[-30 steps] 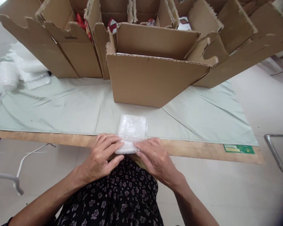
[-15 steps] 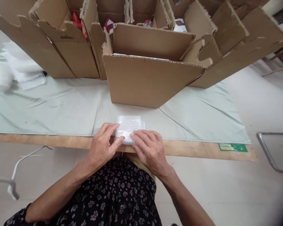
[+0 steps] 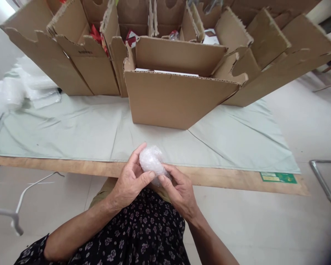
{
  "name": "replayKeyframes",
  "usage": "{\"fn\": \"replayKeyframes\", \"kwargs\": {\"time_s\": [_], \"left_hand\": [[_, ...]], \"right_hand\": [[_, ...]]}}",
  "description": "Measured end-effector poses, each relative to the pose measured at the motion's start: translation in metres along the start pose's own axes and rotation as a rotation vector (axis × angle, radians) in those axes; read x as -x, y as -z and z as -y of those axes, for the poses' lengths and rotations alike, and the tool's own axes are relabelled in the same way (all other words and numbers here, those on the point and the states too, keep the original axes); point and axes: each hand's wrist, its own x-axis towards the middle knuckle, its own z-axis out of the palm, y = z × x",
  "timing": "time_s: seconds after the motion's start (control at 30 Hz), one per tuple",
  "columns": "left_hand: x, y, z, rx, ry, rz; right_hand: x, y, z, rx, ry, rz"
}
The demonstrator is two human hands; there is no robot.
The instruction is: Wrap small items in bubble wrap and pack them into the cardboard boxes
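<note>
Between my two hands is a rolled bundle of bubble wrap (image 3: 152,160), held up at the table's front edge. My left hand (image 3: 131,178) grips its left side, thumb across the near face and fingers behind it. On the right and near end, my right hand (image 3: 179,187) pinches the wrap between thumb and fingers. Whether anything lies inside the bundle cannot be made out through the cloudy plastic.
An open cardboard box (image 3: 168,99) stands just beyond my hands, before a row of similar boxes (image 3: 102,73) holding small packets. Bubble wrap sheets (image 3: 35,82) are piled at the left. A pale green cloth (image 3: 85,129) covers the table, with a wooden edge (image 3: 228,180) in front.
The bubble wrap lay flat on the table edge under my fingers; now it is rolled into a rounded bundle and lifted in both hands. The view has shifted slightly.
</note>
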Motion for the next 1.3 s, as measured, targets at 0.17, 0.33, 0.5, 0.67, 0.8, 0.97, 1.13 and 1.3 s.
{"fn": "replayKeyframes", "kwargs": {"time_s": [0.17, 0.33, 0.5, 0.67, 0.8, 0.97, 1.13, 1.3], "left_hand": [[0.002, -0.006, -0.009, -0.344, -0.081, -0.047], [0.008, -0.012, -0.004, -0.560, -0.087, 0.125], [0.006, -0.012, 0.000, -0.558, -0.043, 0.132], [0.001, -0.011, -0.012, -0.563, 0.120, 0.239], [-0.005, 0.000, -0.031, -0.646, 0.084, 0.411], [-0.035, -0.001, -0.083, -0.991, -0.662, 0.172], [-0.093, -0.021, -0.116, -1.288, -1.131, -0.282], [-0.115, -0.025, -0.102, -1.320, -1.171, -0.429]], "right_hand": [[-0.009, 0.028, 0.003, 0.051, 0.034, 0.014], [-0.021, 0.036, 0.015, -0.033, 0.045, 0.161], [-0.020, 0.034, 0.019, -0.162, -0.006, -0.109], [-0.021, 0.057, 0.019, -0.109, -0.031, 0.052], [-0.027, 0.082, 0.028, 0.013, 0.015, 0.184], [-0.045, 0.126, 0.064, -0.038, -0.013, -0.095], [-0.113, 0.160, 0.103, -0.169, 0.178, -0.459], [-0.191, 0.174, 0.104, -0.009, 0.056, -0.370]]}}
